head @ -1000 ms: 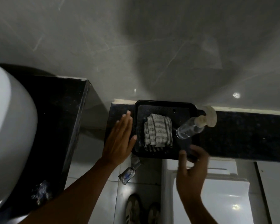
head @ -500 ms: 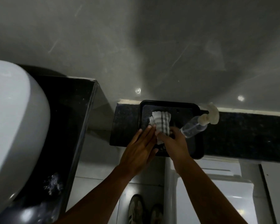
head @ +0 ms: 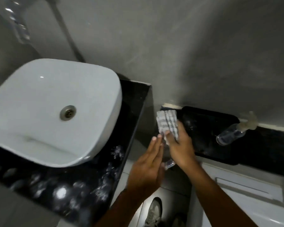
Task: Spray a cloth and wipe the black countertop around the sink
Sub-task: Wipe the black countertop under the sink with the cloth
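Right now the right hand grips the folded striped cloth, pinched at its lower end and held in the air between the black tray and the right edge of the black tabletop, while the left hand is spread flat and empty just beside it, fingertips close to the cloth's lower edge. The clear spray bottle lies on its side at the tray's far right corner, well apart from both hands, so the step in hand looks like readying the cloth for spraying. To do it well, the person would likely let the left hand support the cloth as a flat pad, then fetch the bottle with 1 hand and aim the nozzle at the middle of the fabric, away from the wall. A light, even wetting should serve; soaking may drip onto the floor by the shoes. The tabletop around the white sink already shows pale streaks or reflections near its front, though blur hides which. Wiping should probably begin there, keeping the cloth folded for firm pressure.
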`<state>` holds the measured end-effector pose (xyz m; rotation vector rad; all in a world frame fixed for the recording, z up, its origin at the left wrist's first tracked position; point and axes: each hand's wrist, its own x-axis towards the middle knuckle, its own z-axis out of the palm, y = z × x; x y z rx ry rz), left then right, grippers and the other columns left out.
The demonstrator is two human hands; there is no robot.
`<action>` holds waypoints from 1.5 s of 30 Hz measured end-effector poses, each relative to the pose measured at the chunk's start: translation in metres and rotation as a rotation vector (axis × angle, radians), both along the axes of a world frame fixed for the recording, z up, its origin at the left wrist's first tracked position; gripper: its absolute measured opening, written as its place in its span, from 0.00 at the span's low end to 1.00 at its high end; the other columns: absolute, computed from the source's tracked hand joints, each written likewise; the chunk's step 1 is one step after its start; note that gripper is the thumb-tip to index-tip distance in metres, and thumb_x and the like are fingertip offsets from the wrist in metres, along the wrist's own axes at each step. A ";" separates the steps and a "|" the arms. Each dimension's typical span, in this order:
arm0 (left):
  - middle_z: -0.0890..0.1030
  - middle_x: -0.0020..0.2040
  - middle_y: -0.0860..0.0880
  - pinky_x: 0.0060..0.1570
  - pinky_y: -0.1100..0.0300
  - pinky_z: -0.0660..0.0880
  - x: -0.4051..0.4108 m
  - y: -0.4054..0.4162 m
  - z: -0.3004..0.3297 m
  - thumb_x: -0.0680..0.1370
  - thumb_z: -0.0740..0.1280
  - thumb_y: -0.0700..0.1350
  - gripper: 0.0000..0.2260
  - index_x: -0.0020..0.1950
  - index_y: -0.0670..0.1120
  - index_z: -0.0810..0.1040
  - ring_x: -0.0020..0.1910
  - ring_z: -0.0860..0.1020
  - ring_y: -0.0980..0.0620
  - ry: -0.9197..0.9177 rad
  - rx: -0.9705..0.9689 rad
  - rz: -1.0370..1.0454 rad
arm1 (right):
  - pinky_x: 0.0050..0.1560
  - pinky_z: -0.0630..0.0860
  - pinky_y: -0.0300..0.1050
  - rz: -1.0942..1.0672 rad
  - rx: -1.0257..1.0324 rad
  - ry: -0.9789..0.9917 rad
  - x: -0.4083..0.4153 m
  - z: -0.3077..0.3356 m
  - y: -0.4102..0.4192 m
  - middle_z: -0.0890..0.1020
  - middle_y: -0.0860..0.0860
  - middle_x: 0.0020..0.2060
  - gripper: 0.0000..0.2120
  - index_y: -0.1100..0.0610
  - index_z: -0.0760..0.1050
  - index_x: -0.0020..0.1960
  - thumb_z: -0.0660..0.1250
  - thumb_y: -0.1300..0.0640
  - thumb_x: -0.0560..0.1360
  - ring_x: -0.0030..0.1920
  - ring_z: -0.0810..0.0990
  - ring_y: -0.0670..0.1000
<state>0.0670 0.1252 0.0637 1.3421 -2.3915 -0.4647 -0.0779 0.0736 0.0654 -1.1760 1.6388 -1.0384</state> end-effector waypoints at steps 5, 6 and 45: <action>0.62 0.78 0.44 0.72 0.55 0.59 0.118 0.056 0.099 0.80 0.61 0.47 0.24 0.75 0.42 0.65 0.77 0.57 0.38 0.001 -0.244 0.151 | 0.71 0.59 0.53 0.418 -0.219 0.572 0.100 0.021 0.005 0.57 0.52 0.78 0.28 0.51 0.59 0.77 0.61 0.53 0.79 0.78 0.55 0.55; 0.60 0.79 0.44 0.72 0.55 0.59 0.141 0.056 0.111 0.80 0.59 0.50 0.26 0.76 0.43 0.63 0.78 0.55 0.38 -0.049 -0.255 0.186 | 0.73 0.54 0.54 0.493 -0.178 0.660 0.117 0.013 0.010 0.52 0.51 0.79 0.27 0.50 0.59 0.77 0.58 0.49 0.79 0.79 0.48 0.55; 0.66 0.76 0.51 0.68 0.47 0.64 0.264 -0.023 0.094 0.80 0.44 0.64 0.32 0.76 0.47 0.64 0.78 0.56 0.45 -0.320 -0.225 0.134 | 0.73 0.58 0.55 0.323 -0.124 1.007 0.189 0.016 0.033 0.65 0.52 0.76 0.28 0.55 0.66 0.74 0.63 0.63 0.74 0.75 0.60 0.60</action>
